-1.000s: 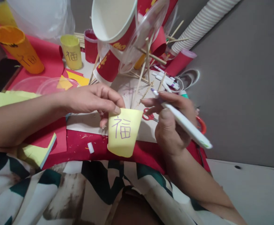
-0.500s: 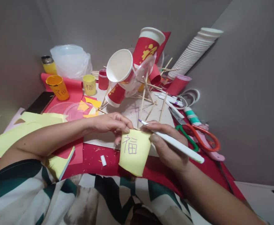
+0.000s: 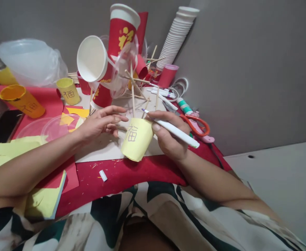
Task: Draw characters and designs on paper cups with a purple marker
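Note:
My right hand [image 3: 171, 146] grips a white marker [image 3: 179, 133] with a purple tip, pointing up and left. The same hand also pinches the upper right edge of a yellow paper-covered cup [image 3: 142, 143]. A purple Chinese character is drawn on the cup's side, and the cup hangs tilted over the front edge of the white board [image 3: 90, 153]. To the left of the cup, my left hand [image 3: 102, 120] is open with fingers apart, not touching it. A small white pen cap [image 3: 103, 175] lies on the red cloth [image 3: 87, 188].
Behind stands a structure of red-and-white paper cups [image 3: 119, 38], clear plastic discs and wooden sticks [image 3: 132, 87]. Orange [image 3: 24, 101] and yellow [image 3: 68, 91] cups stand left. Orange-handled scissors [image 3: 200, 122] lie right, below a leaning stack of white cups [image 3: 177, 33].
My left hand has let go of the yellow cup and moved left, its fingers spreading. My right hand keeps the cup and marker. The camera view has shifted to the right.

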A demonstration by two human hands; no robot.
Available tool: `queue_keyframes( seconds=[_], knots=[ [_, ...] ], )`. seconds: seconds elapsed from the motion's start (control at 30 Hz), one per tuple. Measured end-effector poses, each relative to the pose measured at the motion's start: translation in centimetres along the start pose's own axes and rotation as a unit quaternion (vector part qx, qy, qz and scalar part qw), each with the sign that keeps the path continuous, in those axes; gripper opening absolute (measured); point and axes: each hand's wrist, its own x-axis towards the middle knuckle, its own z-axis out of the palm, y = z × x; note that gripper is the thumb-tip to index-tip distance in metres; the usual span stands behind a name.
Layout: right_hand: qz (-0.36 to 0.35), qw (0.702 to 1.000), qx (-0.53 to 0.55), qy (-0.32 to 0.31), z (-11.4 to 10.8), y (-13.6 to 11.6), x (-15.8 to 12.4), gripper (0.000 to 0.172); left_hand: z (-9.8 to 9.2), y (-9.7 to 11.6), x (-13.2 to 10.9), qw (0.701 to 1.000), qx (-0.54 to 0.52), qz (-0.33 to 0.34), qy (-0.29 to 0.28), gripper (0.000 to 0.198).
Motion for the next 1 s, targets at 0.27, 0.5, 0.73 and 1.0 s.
queue_keyframes(
  seconds=[0.27,0.5,0.73,1.0],
  knots=[
    [-0.133,0.989,-0.066,0.016,-0.6,-0.7,1.5,0.032,0.7,-1.4,-0.9,0.997,0.031,-0.056,-0.045,0.099],
    [-0.185,0.976,-0.092,-0.064,-0.3,-0.8,1.1,0.039,2.9,-2.6,-1.5,0.990,0.064,-0.055,-0.109,0.106],
    [-0.178,0.977,-0.093,-0.074,-0.3,-1.1,1.1,0.037,3.2,-3.0,-1.6,0.991,0.020,-0.074,-0.111,0.065],
    [-0.040,0.999,-0.028,0.020,-0.4,-1.4,1.2,0.029,2.6,-2.3,-1.7,0.986,-0.066,-0.119,-0.095,0.067]
  ],
)
